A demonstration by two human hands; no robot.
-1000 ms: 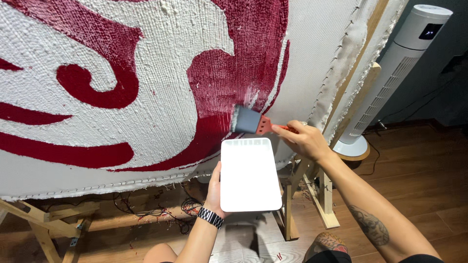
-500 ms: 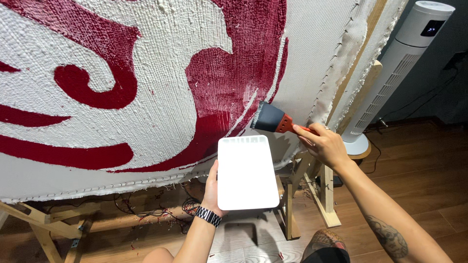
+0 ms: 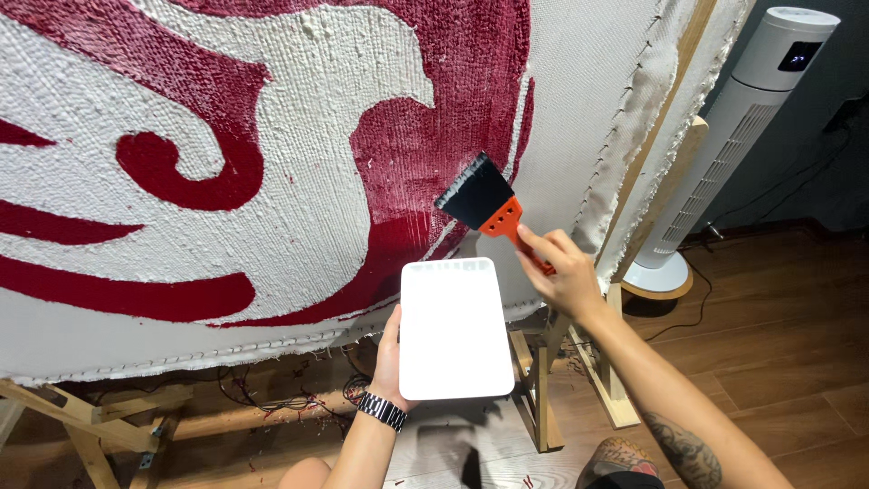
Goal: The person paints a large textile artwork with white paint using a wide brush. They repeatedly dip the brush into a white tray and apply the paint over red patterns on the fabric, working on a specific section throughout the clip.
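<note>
A large tufted rug (image 3: 299, 136), white with dark red swirls, is stretched on a wooden frame in front of me. My right hand (image 3: 563, 270) grips the orange handle of a wide black-bladed scraper (image 3: 478, 196), whose blade lies against the red area of the rug. My left hand (image 3: 391, 349) holds a white rectangular tray (image 3: 451, 328) by its left edge, just below the scraper and against the rug's lower edge. A black wristband sits on my left wrist.
A white tower fan (image 3: 724, 154) stands on the wooden floor at the right, with a cable trailing behind it. The wooden frame legs (image 3: 543, 398) stand below the rug. Loose yarn and wires hang under the rug's bottom edge.
My right hand has moved the scraper up and to the right along the red area. The tray in my left hand stays at about the same spot.
</note>
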